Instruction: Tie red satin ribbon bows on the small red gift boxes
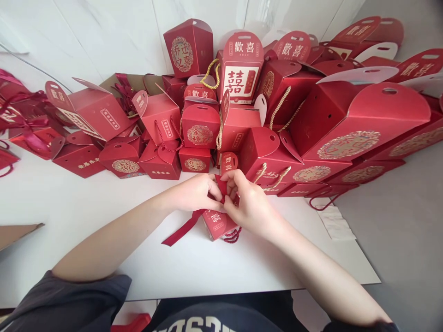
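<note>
A small red gift box (218, 225) lies on the white table in front of me, with pale printed characters on its face and a dark red cord handle (232, 236) by its lower right side. Across its top runs a red ribbon (183, 229), one tail trailing down to the left onto the table. My left hand (197, 192) has its fingers closed on the ribbon above the box. On the other side, my right hand (247, 200) pinches the ribbon too, thumb and fingertips together. Both hands partly hide the box and the ribbon where they meet.
Red gift boxes (200, 134) stand stacked in rows along the wall behind my hands. Larger ones (360, 120) rise at the right. Ribbon-tied boxes (34, 133) sit at far left. A cardboard flap (19, 235) juts in at left; white paper pieces (335, 221) lie near the right edge.
</note>
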The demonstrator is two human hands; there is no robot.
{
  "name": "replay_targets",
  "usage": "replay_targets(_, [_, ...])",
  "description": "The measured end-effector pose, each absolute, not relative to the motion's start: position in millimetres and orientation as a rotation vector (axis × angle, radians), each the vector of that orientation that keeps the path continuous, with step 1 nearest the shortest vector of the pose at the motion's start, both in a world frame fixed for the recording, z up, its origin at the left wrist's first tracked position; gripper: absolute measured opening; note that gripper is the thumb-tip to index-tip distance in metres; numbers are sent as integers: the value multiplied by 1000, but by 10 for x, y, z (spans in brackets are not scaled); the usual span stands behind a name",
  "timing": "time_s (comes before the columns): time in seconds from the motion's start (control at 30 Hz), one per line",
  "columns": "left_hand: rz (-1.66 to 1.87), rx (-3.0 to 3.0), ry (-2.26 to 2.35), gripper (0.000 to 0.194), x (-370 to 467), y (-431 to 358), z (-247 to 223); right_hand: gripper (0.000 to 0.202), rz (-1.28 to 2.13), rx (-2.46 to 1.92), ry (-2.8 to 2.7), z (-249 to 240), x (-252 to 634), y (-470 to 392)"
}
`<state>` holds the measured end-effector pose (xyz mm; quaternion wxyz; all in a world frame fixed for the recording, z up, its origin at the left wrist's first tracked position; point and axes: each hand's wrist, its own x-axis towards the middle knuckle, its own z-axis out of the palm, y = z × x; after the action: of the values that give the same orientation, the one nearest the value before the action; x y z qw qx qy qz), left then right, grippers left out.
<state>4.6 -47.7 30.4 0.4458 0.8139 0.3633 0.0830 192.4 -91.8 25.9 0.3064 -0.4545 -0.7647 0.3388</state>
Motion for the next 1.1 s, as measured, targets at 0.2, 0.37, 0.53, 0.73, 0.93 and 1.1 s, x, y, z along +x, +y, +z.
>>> replay_targets(0.2, [235, 1965, 963, 23, 33, -483, 294, 31, 1409, -966, -1657, 157, 1915, -858])
replay_targets(0.37, [263, 1912, 744, 11, 50, -484, 346, 13, 1817, -813, -1531, 256, 2029, -864])
replay_targets(0.53, [198, 2025, 859, 17, 48, -467, 366, 28, 1547, -800, -1762, 511, 2318, -879])
replay_targets(0.73, [192, 2030, 863, 27, 34, -442, 317, 14, 171, -1239, -1858, 759, 2569, -1016])
replay_targets(0.93, [228, 2033, 856, 20, 47, -459, 340, 22, 209, -1177, -2243, 757, 2336, -1183])
replay_targets(1.1, [248, 2015, 840, 13, 49, -466, 335, 21, 867, -1155, -2297, 534, 2148, -955])
